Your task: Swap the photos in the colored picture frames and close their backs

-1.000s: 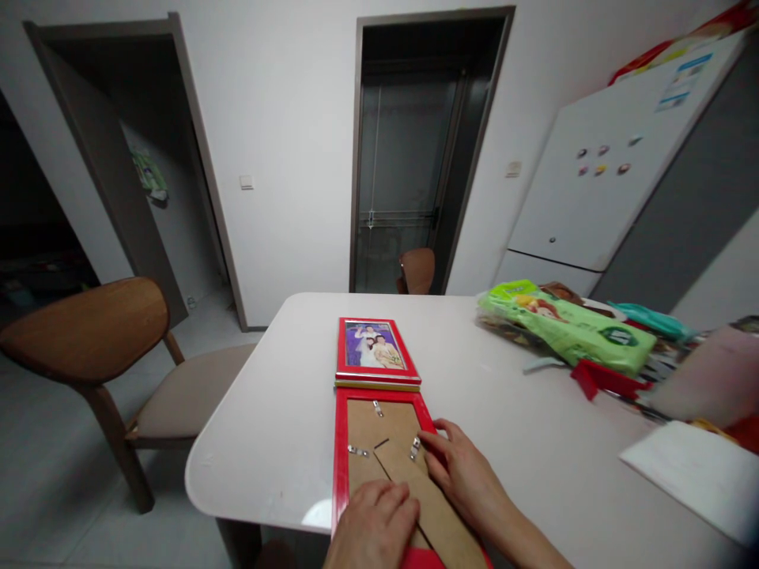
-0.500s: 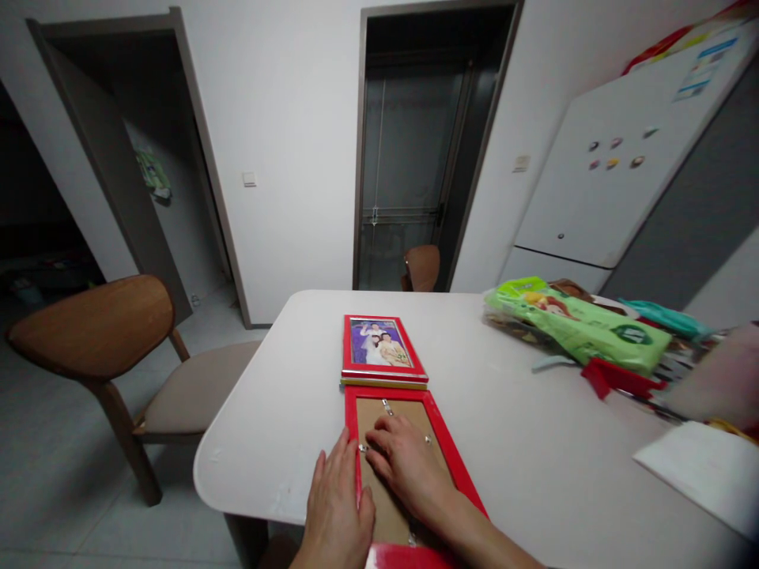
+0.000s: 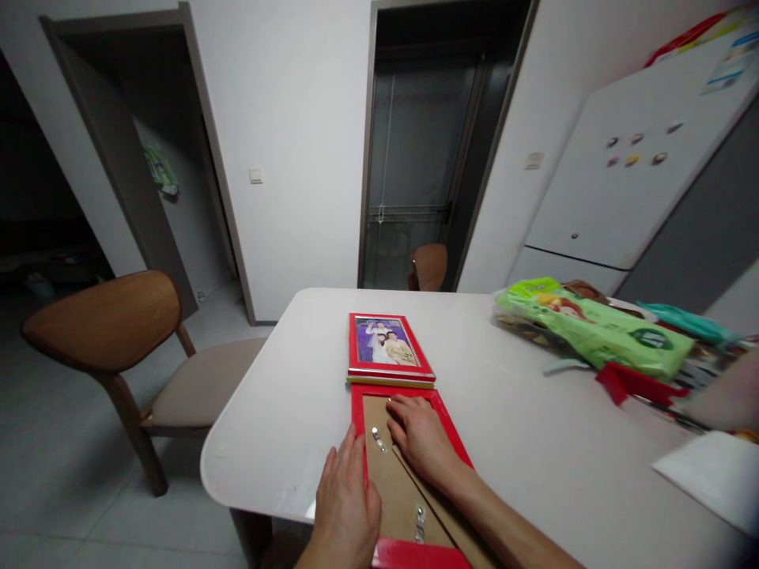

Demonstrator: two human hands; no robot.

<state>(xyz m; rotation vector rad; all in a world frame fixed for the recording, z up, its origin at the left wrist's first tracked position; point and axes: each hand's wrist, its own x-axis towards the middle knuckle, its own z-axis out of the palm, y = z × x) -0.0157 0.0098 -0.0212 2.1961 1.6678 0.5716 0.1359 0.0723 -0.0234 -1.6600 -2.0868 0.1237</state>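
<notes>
A red picture frame (image 3: pixel 449 423) lies face down on the table, its brown backing board (image 3: pixel 394 490) showing. My left hand (image 3: pixel 347 498) rests along its left edge with the fingers stretched out. My right hand (image 3: pixel 424 438) reaches over the board, fingers bent, the fingertips at a small metal clip (image 3: pixel 389 401) near the far rim and partly covering it. Another metal clip (image 3: pixel 379 439) sits tilted on the board's left side, and a third clip (image 3: pixel 420 523) is near the close rim. A diagonal brown strip runs partly under my right forearm.
Just beyond lies a red-framed photo (image 3: pixel 388 344) on top of another frame. At the table's right are a green packet (image 3: pixel 617 328), a red item (image 3: pixel 634 385) and white paper (image 3: pixel 715 474). A wooden chair (image 3: pixel 107 324) stands left of the white table (image 3: pixel 261 427).
My right hand has moved from the left clip to the far clip. The left clip now lies turned inward, off the rim. My left hand stays at the frame's left edge.
</notes>
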